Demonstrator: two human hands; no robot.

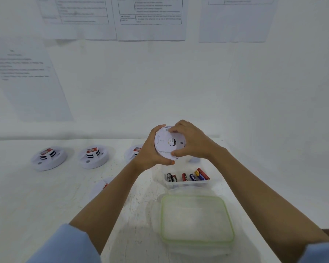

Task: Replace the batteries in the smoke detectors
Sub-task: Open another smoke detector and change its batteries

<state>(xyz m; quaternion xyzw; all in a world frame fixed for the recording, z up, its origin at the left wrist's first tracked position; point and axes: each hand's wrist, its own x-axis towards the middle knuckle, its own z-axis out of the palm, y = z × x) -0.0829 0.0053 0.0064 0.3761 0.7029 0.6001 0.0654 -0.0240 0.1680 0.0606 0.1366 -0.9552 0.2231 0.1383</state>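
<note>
White plastic formed the smoke detector [168,143] held up above the table [46,196], its flat back turned toward the camera. The left hand [150,150] cupped its left rim, fingers curled behind it and thumb hooked under the lower edge. The right hand [190,141] gripped the other side, fingertips pressed on the upper back face and thumb pinching the lower rim. Just below the hands stood a clear tub [186,185] with batteries [188,176] inside, red, black and blue ones lying side by side. Nearer the person, a clear lid [197,219] with a green seal lay flat on the table, just beside the tub. At the far left sat a far-left detector [49,158] and, near it, a second detector [93,155], both well apart from the tub. A third detector [134,150] was half hidden behind the left hand, and a fourth detector [101,186] showed behind the left forearm. Printed sheets [150,18] hung on the wall behind. Pale blue sleeves [68,245] covered the arms near the bottom edge.
</note>
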